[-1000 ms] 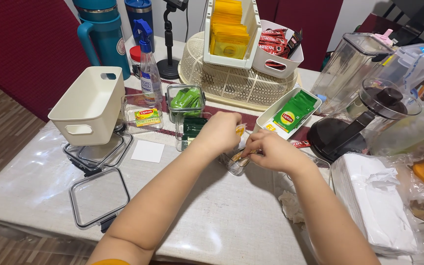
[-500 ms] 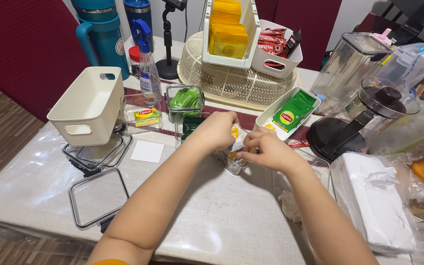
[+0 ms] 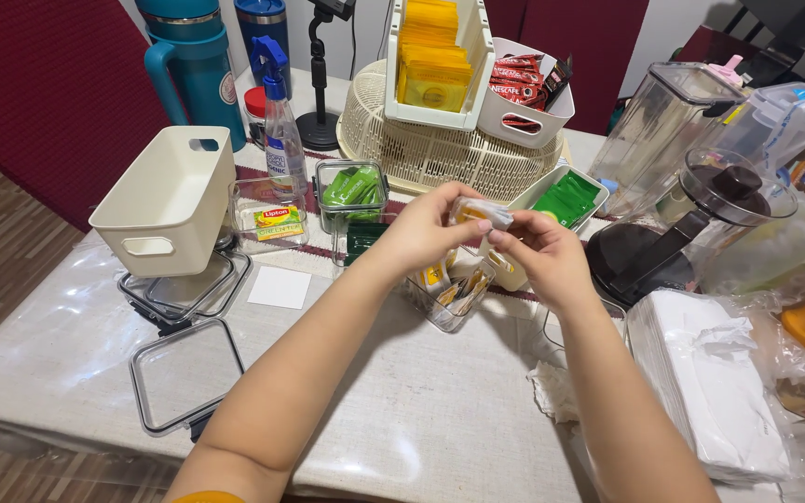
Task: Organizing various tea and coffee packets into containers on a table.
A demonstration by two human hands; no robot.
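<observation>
So both hands meet mid-air over the table [image 3: 402, 410], pinching one small pale sachet [image 3: 484, 213] btwn them: left hand [image 3: 421, 233] grips its left end w/ thumb + fingertips, right hand [image 3: 538, 256] clamps the right end, fingers curled tight. The sachet sits lifted, roughly level, clear of everything below. Directly under the grip stands a clear plastic container [image 3: 449, 298] w/ more yellow-and-white sachets inside, open top, tilted a bit. Just beyond the grip, a white tray of green tea packets [image 3: 566, 200], partly hidden by the right hand. Left of the grip, near the left wrist, a clear tub w/ dark green packets [image 3: 361, 240], and further left another clear tub w/ lighter green packets [image 3: 351, 186]. Further left still, a cream bin [image 3: 165, 200] lying tilted, w/ two clear lids [image 3: 188, 373] below it on the table. Behind the grip, a cream woven basket [image 3: 440, 154] carrying a rack of yellow packets [image 3: 432, 61]. Right of the grip, a dark-based glass jug [image 3: 691, 228] and a stack of white tissues in plastic [image 3: 710, 391].
</observation>
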